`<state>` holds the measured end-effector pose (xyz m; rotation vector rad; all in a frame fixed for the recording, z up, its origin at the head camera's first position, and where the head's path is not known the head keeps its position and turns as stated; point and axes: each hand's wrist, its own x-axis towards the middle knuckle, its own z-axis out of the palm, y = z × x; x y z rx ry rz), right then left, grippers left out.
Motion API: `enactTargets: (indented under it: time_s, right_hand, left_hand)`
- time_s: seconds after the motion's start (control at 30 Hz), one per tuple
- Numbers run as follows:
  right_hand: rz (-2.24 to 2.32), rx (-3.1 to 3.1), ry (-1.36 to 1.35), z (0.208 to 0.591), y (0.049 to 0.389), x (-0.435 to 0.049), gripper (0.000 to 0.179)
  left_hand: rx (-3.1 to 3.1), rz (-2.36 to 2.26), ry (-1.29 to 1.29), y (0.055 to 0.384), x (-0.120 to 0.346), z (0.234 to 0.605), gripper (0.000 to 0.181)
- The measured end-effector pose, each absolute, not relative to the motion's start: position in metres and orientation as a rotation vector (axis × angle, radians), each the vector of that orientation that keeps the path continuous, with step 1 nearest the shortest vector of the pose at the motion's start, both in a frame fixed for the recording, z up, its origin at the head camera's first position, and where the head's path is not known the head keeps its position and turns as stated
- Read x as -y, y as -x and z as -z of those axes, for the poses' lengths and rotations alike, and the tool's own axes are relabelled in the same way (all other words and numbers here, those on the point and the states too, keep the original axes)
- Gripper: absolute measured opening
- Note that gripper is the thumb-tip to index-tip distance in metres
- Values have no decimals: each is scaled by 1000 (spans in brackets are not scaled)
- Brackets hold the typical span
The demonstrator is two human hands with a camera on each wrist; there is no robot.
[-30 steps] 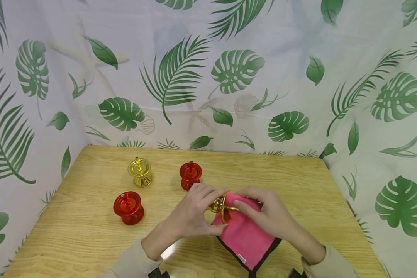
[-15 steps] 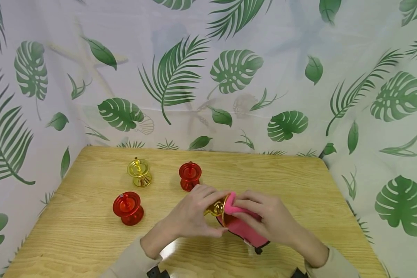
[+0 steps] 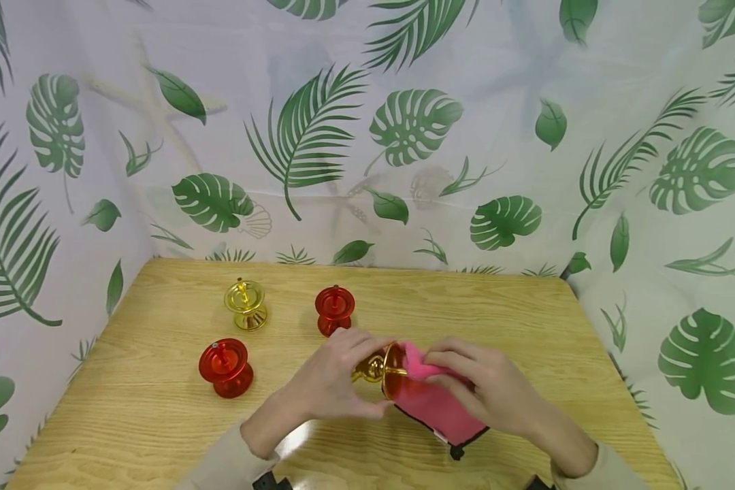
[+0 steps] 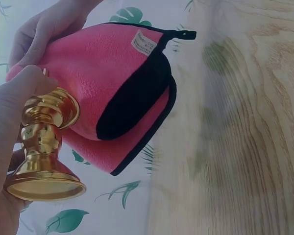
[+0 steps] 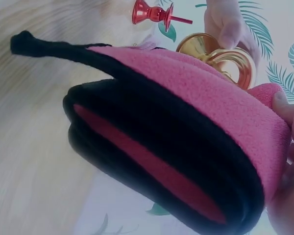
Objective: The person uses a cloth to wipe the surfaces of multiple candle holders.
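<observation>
My left hand [image 3: 333, 378] grips a shiny gold candle holder [image 3: 375, 368] tipped on its side above the table, its dish and thin spike facing right. In the left wrist view, the knobbed stem and flared foot of the candle holder [image 4: 41, 142] show beside the thumb. A pink cloth [image 3: 437, 408] with black edging is pinched in my right hand [image 3: 486, 384], its bunched top at the spike's end. The rest hangs below, folded over, with a loop and a small white label [image 4: 144, 43]. From the right wrist, the cloth [image 5: 186, 93] hides part of the dish.
Three more candle holders stand upright on the wooden table [image 3: 527, 327]: a gold one [image 3: 250, 316] at back left, a red one [image 3: 233, 382] in front of it, and another red one [image 3: 335, 312] just beyond my left hand. Leaf-printed fabric [image 3: 416, 204] encloses the back and sides.
The cloth, earlier spread out behind the spike, was bunched against the dish and now sits slightly right, with the spike showing again. Both hands have moved a little apart.
</observation>
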<state>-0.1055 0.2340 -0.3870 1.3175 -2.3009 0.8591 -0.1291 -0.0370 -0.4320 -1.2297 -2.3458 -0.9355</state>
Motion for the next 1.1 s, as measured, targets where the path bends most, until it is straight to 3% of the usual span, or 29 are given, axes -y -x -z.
enactTargets:
  time_s: [0.63,0.7,0.83,0.97,1.1]
  right_hand:
    - [-705,2310,-1230,393,112,-217,41]
    - [-721,2324,-1229,394,112,-215,38]
    - [-793,2368,-1216,395,113,-212,13]
    - [-882,2449,-1173,394,112,-212,25]
    - [-1027,2551,-1091,393,112,-210,19]
  left_hand:
    - [2305,902,1216,129,35,432,78]
    - [2305,905,1220,129,34,432,77]
    - [2299,903,1222,128,33,432,77]
    - [2272,861,1223,127,33,432,79]
    - [2224,807,1224,127,34,434,80]
